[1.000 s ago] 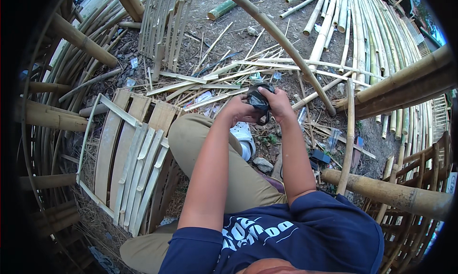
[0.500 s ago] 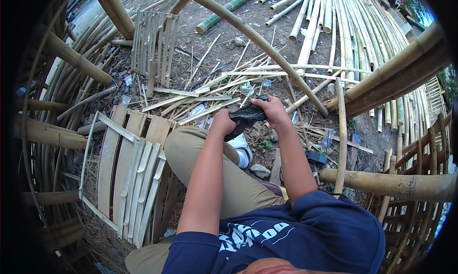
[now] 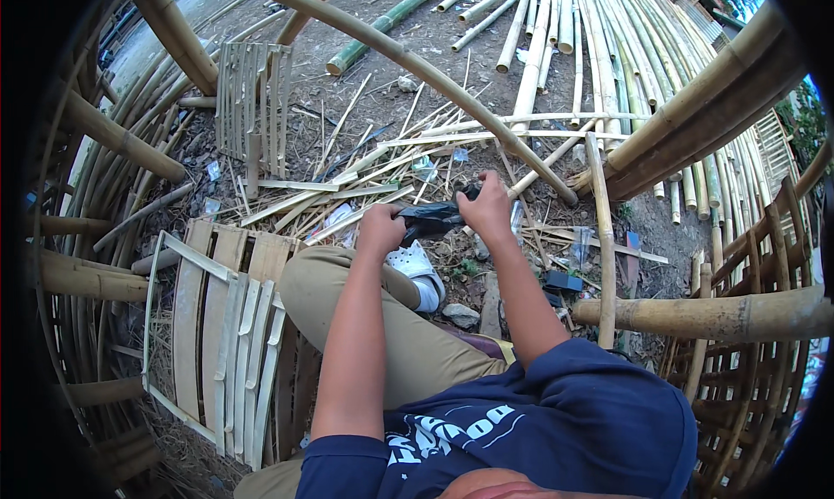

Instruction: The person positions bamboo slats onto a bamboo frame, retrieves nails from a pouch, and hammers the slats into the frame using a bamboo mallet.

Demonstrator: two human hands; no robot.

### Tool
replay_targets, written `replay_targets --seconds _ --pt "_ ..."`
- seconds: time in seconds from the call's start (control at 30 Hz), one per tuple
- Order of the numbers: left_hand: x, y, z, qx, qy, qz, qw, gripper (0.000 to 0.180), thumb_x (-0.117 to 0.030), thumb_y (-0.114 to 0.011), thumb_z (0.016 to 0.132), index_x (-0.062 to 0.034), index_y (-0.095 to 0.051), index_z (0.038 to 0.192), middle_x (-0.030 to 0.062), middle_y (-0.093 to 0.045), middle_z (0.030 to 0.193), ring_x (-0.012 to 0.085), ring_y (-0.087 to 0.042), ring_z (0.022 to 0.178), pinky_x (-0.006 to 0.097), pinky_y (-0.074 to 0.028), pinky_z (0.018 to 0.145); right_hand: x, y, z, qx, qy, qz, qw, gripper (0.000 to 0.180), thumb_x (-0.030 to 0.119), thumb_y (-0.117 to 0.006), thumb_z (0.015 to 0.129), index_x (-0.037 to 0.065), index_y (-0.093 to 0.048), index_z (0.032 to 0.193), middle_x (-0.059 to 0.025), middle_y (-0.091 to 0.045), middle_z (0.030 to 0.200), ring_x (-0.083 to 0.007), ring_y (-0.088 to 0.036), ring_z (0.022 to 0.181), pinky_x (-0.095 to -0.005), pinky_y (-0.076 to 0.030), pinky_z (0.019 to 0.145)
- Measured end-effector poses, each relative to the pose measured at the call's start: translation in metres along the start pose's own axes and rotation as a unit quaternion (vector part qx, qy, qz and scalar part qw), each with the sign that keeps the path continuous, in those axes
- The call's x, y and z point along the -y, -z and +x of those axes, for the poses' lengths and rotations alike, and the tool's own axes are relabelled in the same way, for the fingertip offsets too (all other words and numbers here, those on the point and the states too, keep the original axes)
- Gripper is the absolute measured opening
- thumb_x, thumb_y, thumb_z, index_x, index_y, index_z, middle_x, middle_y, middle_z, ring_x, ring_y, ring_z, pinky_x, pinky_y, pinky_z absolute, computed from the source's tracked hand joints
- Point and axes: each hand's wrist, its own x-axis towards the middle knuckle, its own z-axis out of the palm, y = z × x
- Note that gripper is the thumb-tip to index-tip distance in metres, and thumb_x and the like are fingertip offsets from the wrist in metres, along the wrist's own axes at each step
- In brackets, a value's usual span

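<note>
A piece of crumpled black plastic (image 3: 432, 218), perhaps a bag, stretches between my two hands in front of my bent knee. My left hand (image 3: 380, 227) is closed on its left end. My right hand (image 3: 486, 209) is closed on its other end, with a dark bunch of it near my thumb. Just below the plastic is my foot in a white clog (image 3: 412, 263). To my left, a partly built frame of split bamboo slats (image 3: 248, 360) lies on a low wooden slatted bench (image 3: 195, 321).
Bamboo poles surround me, including a curved one (image 3: 391, 47) ahead and a thick one (image 3: 721, 315) at right. Cut bamboo strips (image 3: 347, 191) and litter cover the ground ahead. A slatted bamboo panel (image 3: 252, 99) stands farther left. Long poles (image 3: 599, 47) lie at far right.
My hands have drawn slightly apart, and the black plastic is stretched more between them. More of the white clog shows below. The whole view has shifted a little.
</note>
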Motion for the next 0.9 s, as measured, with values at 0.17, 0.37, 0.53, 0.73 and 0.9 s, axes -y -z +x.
replay_targets --seconds 0.17,0.37,0.53,0.73,0.9 --pt "-0.002 -0.004 0.002 0.039 -0.065 -0.101 0.992 0.020 -0.009 -0.063 0.091 -0.0014 -0.077 0.102 0.0131 -0.069 0.069 0.0130 -0.061 0.058 0.032 -0.048 0.056 0.017 -0.023 -0.015 0.279 0.003 0.409 0.869 0.014 0.011 -0.069 0.088 -0.002 -0.072 0.088 -0.0077 -0.071 0.076 -0.0136 -0.067 0.070 -0.0285 -0.053 0.067" --pt "-0.006 0.000 -0.004 0.017 -0.096 -0.049 0.994 0.021 -0.015 -0.065 0.089 0.0020 -0.076 0.093 0.0124 -0.067 0.065 0.0140 -0.060 0.059 0.036 -0.049 0.061 -0.013 -0.072 -0.020 0.332 0.020 0.349 0.876 0.022 0.013 -0.063 0.092 -0.003 -0.074 0.102 -0.0067 -0.074 0.088 -0.0122 -0.066 0.080 -0.0318 -0.055 0.074" --pt "-0.002 0.003 -0.005 -0.031 -0.081 -0.055 0.995 0.021 -0.015 -0.066 0.089 0.0031 -0.075 0.094 0.0137 -0.067 0.066 0.0151 -0.060 0.059 0.037 -0.048 0.062 0.001 -0.075 -0.026 0.362 -0.007 0.315 0.877 0.024 0.009 -0.057 0.095 -0.003 -0.071 0.110 -0.0122 -0.076 0.096 -0.0197 -0.071 0.090 -0.0353 -0.055 0.084" --pt "-0.007 0.002 -0.008 0.024 -0.064 -0.054 0.996 0.023 -0.019 -0.065 0.090 0.0013 -0.075 0.093 0.0162 -0.067 0.068 0.0226 -0.064 0.060 0.039 -0.050 0.064 0.001 -0.077 -0.018 0.339 0.039 0.018 0.940 0.037 0.025 -0.057 0.092 -0.002 -0.070 0.113 -0.0312 -0.068 0.114 -0.0451 -0.067 0.107 -0.0490 -0.053 0.093" --pt "-0.003 -0.003 -0.006 0.103 -0.101 -0.098 0.985 0.023 -0.017 -0.064 0.092 0.0037 -0.070 0.086 0.0086 -0.058 0.060 0.0143 -0.050 0.057 0.036 -0.043 0.057 -0.013 -0.092 -0.018 0.339 0.038 -0.093 0.935 0.043 0.032 -0.063 0.089 -0.001 -0.072 0.115 -0.0262 -0.068 0.124 -0.0419 -0.069 0.110 -0.0472 -0.056 0.092"
